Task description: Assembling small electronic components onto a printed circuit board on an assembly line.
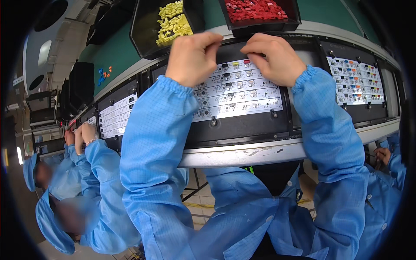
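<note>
My left hand (193,60) is closed in a pinch above the upper left part of a white circuit board panel (242,104). My right hand (275,60) hovers over the panel's upper right corner, its thumb and forefinger pinched together. Whatever either pinch holds is too small or hidden to name. The panel lies in a black fixture (242,130), and its top strip carries a yellow connector (235,64) and a red connector (247,62). Just beyond the hands stand a black bin of yellow parts (175,26) and another of red parts (255,9).
To the right, another fixture holds a board panel (356,82) with multicoloured parts. On the left lies a further panel (118,116), near a co-worker's hands (84,134). Loose blue and orange parts (104,74) lie on the green surface. A metal rail (242,152) edges the line.
</note>
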`<action>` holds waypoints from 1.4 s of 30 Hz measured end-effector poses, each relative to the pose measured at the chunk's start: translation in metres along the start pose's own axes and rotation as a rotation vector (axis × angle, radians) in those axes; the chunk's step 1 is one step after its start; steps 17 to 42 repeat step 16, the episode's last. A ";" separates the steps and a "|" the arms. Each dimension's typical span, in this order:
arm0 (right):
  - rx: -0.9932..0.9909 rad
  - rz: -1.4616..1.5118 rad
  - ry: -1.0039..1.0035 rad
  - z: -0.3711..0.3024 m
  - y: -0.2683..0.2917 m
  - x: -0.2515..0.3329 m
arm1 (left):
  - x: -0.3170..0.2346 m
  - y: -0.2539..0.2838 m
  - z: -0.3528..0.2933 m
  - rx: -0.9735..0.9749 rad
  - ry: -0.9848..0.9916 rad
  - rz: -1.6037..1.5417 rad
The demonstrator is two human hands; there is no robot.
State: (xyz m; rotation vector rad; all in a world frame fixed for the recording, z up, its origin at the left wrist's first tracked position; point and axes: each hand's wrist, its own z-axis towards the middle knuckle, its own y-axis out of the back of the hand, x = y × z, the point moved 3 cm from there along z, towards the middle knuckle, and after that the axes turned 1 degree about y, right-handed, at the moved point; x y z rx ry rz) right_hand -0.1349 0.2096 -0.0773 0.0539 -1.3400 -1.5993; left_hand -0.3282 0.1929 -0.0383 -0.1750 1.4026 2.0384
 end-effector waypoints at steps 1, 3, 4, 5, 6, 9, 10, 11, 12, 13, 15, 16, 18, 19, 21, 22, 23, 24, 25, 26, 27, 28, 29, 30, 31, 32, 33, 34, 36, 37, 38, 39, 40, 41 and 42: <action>-0.034 -0.026 0.072 0.003 -0.004 0.008 | 0.002 0.011 -0.001 -0.072 0.003 -0.026; -0.016 -0.101 0.149 0.015 -0.017 0.027 | 0.019 0.036 -0.001 -0.274 -0.060 -0.011; -0.006 -0.107 0.161 0.021 -0.021 0.036 | 0.025 0.051 -0.001 -0.344 -0.028 0.012; 0.122 -0.189 0.090 0.026 -0.029 0.043 | 0.040 0.062 -0.002 -0.365 0.063 0.007; 0.249 -0.279 0.017 0.032 -0.034 0.048 | 0.054 0.072 0.001 -0.373 0.055 0.099; 0.329 -0.308 0.023 0.051 -0.050 0.073 | 0.099 0.109 0.001 -0.282 0.124 0.394; 0.366 -0.295 0.029 0.061 -0.057 0.086 | 0.115 0.125 -0.002 -0.212 0.170 0.490; 0.263 -0.288 0.141 0.063 -0.062 0.100 | 0.128 0.133 -0.002 -0.144 0.231 0.459; 0.260 -0.305 0.142 0.062 -0.059 0.107 | 0.132 0.139 0.005 0.090 0.253 0.510; 0.230 -0.299 0.146 0.060 -0.051 0.137 | 0.134 0.148 -0.001 0.127 0.379 0.572; 0.135 -0.321 0.367 0.066 -0.039 0.182 | 0.147 0.183 -0.017 0.057 0.401 0.565; 0.220 0.081 0.159 0.066 -0.055 0.155 | 0.159 0.259 -0.045 0.024 0.462 0.675; 0.220 0.081 0.159 0.066 -0.055 0.155 | 0.159 0.259 -0.045 0.024 0.462 0.675; 0.220 0.081 0.159 0.066 -0.055 0.155 | 0.159 0.259 -0.045 0.024 0.462 0.675; 0.220 0.081 0.159 0.066 -0.055 0.155 | 0.159 0.259 -0.045 0.024 0.462 0.675; 0.220 0.081 0.159 0.066 -0.055 0.155 | 0.159 0.259 -0.045 0.024 0.462 0.675; 0.220 0.081 0.159 0.066 -0.055 0.155 | 0.159 0.259 -0.045 0.024 0.462 0.675; 0.220 0.081 0.159 0.066 -0.055 0.155 | 0.159 0.259 -0.045 0.024 0.462 0.675; 0.220 0.081 0.159 0.066 -0.055 0.155 | 0.159 0.259 -0.045 0.024 0.462 0.675; 0.220 0.081 0.159 0.066 -0.055 0.155 | 0.159 0.259 -0.045 0.024 0.462 0.675; 0.220 0.081 0.159 0.066 -0.055 0.155 | 0.159 0.259 -0.045 0.024 0.462 0.675; 0.220 0.081 0.159 0.066 -0.055 0.155 | 0.159 0.259 -0.045 0.024 0.462 0.675; 0.220 0.081 0.159 0.066 -0.055 0.155 | 0.159 0.259 -0.045 0.024 0.462 0.675; 0.220 0.081 0.159 0.066 -0.055 0.155 | 0.159 0.259 -0.045 0.024 0.462 0.675; 0.220 0.081 0.159 0.066 -0.055 0.155 | 0.159 0.259 -0.045 0.024 0.462 0.675; 0.220 0.081 0.159 0.066 -0.055 0.155 | 0.159 0.259 -0.045 0.024 0.462 0.675; 0.220 0.081 0.159 0.066 -0.055 0.155 | 0.159 0.259 -0.045 0.024 0.462 0.675; 0.220 0.081 0.159 0.066 -0.055 0.155 | 0.159 0.259 -0.045 0.024 0.462 0.675; 0.220 0.081 0.159 0.066 -0.055 0.155 | 0.159 0.259 -0.045 0.024 0.462 0.675; 0.220 0.081 0.159 0.066 -0.055 0.155 | 0.159 0.259 -0.045 0.024 0.462 0.675; 0.220 0.081 0.159 0.066 -0.055 0.155 | 0.159 0.259 -0.045 0.024 0.462 0.675; 0.220 0.081 0.159 0.066 -0.055 0.155 | 0.159 0.259 -0.045 0.024 0.462 0.675; 0.220 0.081 0.159 0.066 -0.055 0.155 | 0.159 0.259 -0.045 0.024 0.462 0.675; 0.220 0.081 0.159 0.066 -0.055 0.155 | 0.159 0.259 -0.045 0.024 0.462 0.675; 0.220 0.081 0.159 0.066 -0.055 0.155 | 0.159 0.259 -0.045 0.024 0.462 0.675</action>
